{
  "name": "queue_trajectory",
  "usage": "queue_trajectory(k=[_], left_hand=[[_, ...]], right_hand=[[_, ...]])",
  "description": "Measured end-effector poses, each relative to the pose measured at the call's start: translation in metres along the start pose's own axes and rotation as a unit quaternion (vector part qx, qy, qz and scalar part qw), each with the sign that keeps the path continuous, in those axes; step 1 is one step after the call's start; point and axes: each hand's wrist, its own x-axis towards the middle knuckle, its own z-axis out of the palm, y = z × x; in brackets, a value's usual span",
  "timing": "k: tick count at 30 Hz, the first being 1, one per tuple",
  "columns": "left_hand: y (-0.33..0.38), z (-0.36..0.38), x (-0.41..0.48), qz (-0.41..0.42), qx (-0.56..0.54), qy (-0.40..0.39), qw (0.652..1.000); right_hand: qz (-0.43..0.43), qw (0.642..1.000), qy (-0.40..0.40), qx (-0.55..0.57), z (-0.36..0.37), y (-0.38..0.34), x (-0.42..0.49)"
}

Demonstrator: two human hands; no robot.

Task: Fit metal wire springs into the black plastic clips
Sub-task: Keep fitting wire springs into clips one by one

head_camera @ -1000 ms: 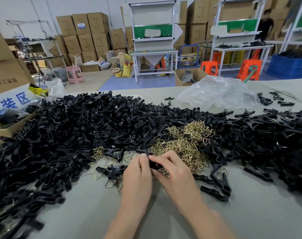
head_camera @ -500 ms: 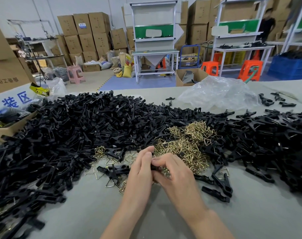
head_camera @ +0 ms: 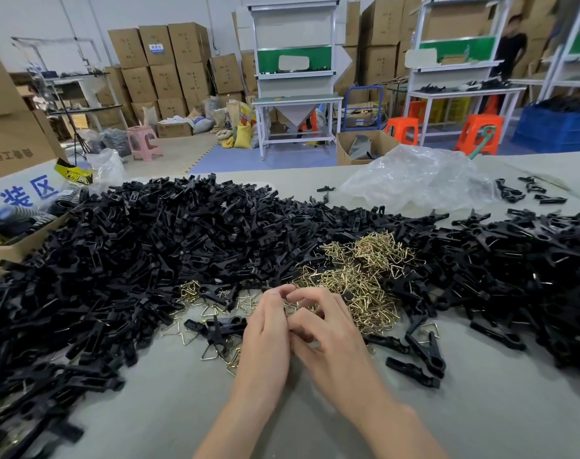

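Grey table surface (head_camera: 480, 412) lay under both forearms, which converged toward the centre. The left hand (head_camera: 265, 336) and right hand (head_camera: 331, 346) met fingertip to fingertip, with all fingers curled inward. Anything pinched between them was hidden by the fingers. Whether either hand gripped a clip or a spring cannot be told.

Just left of the left hand, a few assembled clips (head_camera: 219, 326) lay across scattered loose springs (head_camera: 212, 351). Just right of the right hand lay separate clip pieces (head_camera: 424, 351), with a bent wire showing beside one of them.

Directly beyond the fingertips, and extending to the right of them, sat the pile of brass-coloured wire springs (head_camera: 358, 283), tangled together.

The main heap of black plastic clips (head_camera: 142, 246) wrapped around that pile, beyond the hands and out to both sides. It was deepest to the left of the left hand.

Farther beyond the right hand, past the heap, a crumpled clear plastic bag (head_camera: 421, 177) rested on the table. Far to the left of the left hand, a cardboard box (head_camera: 13, 253) stood at the edge of the heap.
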Motion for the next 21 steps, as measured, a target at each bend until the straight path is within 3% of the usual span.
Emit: queue_trajectory(k=[13, 21], left_hand=[[-0.0038, -0.0006, 0.0042, -0.003, 0.033, 0.000, 0.999], [-0.0047, -0.0056, 0.0028, 0.088, 0.085, 0.038, 0.992]], right_hand=[[0.011, 0.999, -0.027, -0.014, 0.0040, 0.0025, -0.0009], [0.006, 0.998, -0.015, -0.056, -0.0048, -0.0003, 0.0006]])
